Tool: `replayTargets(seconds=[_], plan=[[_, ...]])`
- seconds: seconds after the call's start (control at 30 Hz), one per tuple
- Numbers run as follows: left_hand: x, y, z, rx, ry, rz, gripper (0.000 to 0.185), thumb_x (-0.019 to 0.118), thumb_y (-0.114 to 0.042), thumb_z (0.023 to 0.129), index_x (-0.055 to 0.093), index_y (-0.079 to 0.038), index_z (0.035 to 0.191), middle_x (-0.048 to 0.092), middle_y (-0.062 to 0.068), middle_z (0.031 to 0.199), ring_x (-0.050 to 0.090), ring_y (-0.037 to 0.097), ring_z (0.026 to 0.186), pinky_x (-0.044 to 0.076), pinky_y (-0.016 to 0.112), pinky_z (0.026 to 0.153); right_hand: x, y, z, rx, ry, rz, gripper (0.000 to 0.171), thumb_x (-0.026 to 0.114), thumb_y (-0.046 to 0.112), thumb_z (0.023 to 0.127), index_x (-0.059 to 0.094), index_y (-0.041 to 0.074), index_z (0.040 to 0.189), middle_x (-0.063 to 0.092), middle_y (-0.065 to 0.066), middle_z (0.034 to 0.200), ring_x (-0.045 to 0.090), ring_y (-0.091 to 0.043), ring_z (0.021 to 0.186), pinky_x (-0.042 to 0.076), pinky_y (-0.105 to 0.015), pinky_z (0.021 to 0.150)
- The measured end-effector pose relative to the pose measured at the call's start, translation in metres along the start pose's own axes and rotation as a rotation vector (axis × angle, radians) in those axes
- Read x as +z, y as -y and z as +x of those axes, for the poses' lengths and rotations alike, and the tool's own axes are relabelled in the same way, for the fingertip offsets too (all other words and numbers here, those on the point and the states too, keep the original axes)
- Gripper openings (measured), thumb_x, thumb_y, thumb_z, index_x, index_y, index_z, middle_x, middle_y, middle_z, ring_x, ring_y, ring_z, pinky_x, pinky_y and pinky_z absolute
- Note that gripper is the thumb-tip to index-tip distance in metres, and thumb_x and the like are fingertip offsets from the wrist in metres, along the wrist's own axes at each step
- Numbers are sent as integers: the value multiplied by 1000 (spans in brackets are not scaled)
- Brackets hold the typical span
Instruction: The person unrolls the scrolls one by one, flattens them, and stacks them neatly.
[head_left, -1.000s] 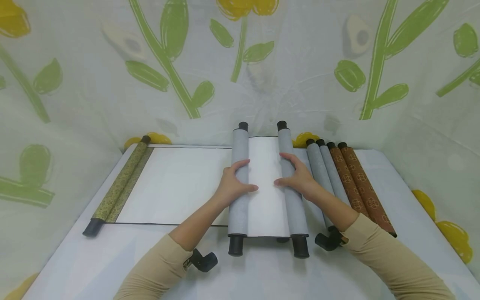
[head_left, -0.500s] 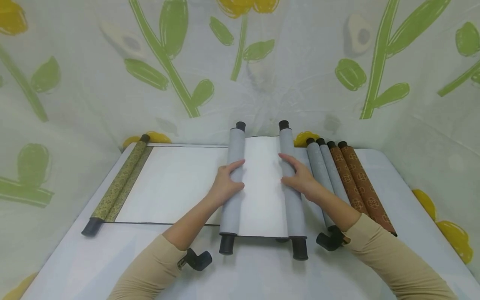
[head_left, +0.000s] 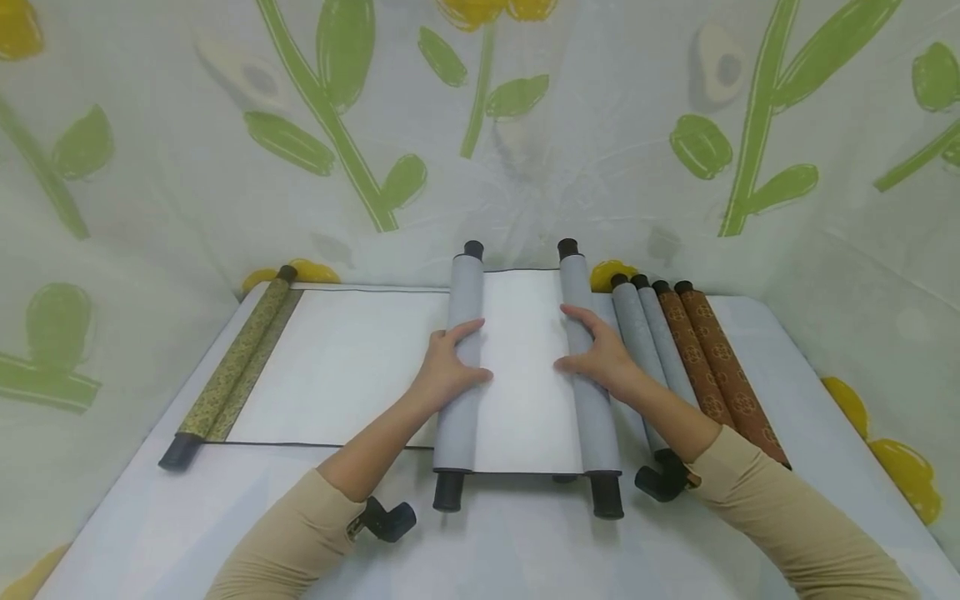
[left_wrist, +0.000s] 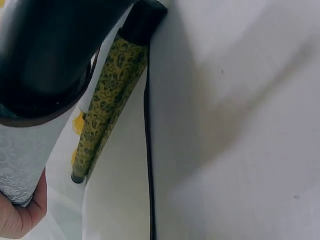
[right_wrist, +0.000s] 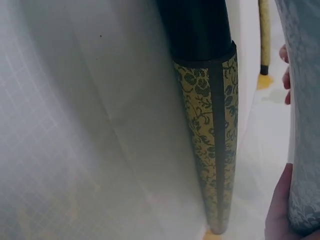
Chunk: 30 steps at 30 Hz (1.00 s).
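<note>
Both hands hold a grey scroll (head_left: 525,375), partly unrolled with a strip of white paper between its two black-ended rollers. My left hand (head_left: 444,371) grips the left roller (head_left: 455,437), thumb and index finger over its paper side. The right roller (head_left: 597,437) lies in the grip of my right hand (head_left: 606,358). Beneath, a yellow-green patterned scroll (head_left: 240,367) lies spread on the table, its white sheet running under the grey one. Its other roller (right_wrist: 212,130) shows in the right wrist view, below the raised grey scroll. The fingers behind the rollers are mostly hidden in the head view.
To the right lie rolled scrolls side by side: grey ones (head_left: 647,350) and brown patterned ones (head_left: 723,375). The white table (head_left: 525,558) meets a flower-printed cloth backdrop (head_left: 600,167) at the back. A black wrist camera (head_left: 390,521) sits at the left cuff.
The left hand has drawn the left roller leftward, and the white strip between the rollers has widened. The right hand and roller have shifted only slightly.
</note>
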<state>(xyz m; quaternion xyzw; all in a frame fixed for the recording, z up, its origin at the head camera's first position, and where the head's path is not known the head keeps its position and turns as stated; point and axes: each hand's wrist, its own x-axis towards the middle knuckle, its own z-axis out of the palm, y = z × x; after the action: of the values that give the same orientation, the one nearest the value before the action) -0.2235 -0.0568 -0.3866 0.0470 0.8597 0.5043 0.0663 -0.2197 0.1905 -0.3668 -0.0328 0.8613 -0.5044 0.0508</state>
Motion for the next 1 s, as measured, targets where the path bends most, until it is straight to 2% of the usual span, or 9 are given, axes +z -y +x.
replayTargets(seconds=[0.3,0.47,0.63,0.7,0.8,0.9,1.0], plan=[[-6,5,-3,9,9,26,70,62,-6,76,45,-26,141,30,23,136,45,39,110,46,56,81,-3,-6,-2,15,13,17,84,63,-10,73,29,11,148,18,-19,155,18,-36,139,18,-58,109],[-9,9,-5,12,15,44,66,57,-7,79,44,-25,142,31,24,133,44,38,112,46,54,81,-4,-8,-2,12,16,36,78,53,-9,76,29,10,148,17,-18,155,17,-35,140,18,-56,110],[-11,10,-5,2,28,55,63,53,-10,84,39,-24,145,30,24,135,42,38,117,45,56,85,-5,-10,-2,48,25,43,70,46,-5,81,32,12,148,17,-14,157,15,-32,142,19,-53,110],[-11,10,-5,-3,27,55,65,53,-10,84,37,-25,146,29,24,136,42,38,119,44,57,86,-4,-11,-2,57,19,37,70,48,-4,81,33,13,147,18,-14,156,16,-32,141,19,-53,110],[-11,11,-5,-3,13,61,69,62,-13,82,38,-25,145,30,24,135,43,39,117,45,57,86,-4,-11,-3,44,-1,10,72,61,0,81,34,12,147,20,-15,156,17,-33,141,18,-54,111],[-11,11,-4,-9,-4,67,76,74,-15,76,40,-26,143,32,23,133,45,39,116,45,56,86,-5,-9,-3,19,-19,-22,80,74,6,76,35,11,146,25,-15,154,17,-35,142,15,-55,112],[-12,11,-4,-11,-10,70,80,77,-14,72,41,-26,143,32,23,134,46,39,115,45,57,87,-6,-8,-3,-5,-19,-26,85,78,6,72,36,10,145,26,-16,153,17,-35,142,15,-55,112]])
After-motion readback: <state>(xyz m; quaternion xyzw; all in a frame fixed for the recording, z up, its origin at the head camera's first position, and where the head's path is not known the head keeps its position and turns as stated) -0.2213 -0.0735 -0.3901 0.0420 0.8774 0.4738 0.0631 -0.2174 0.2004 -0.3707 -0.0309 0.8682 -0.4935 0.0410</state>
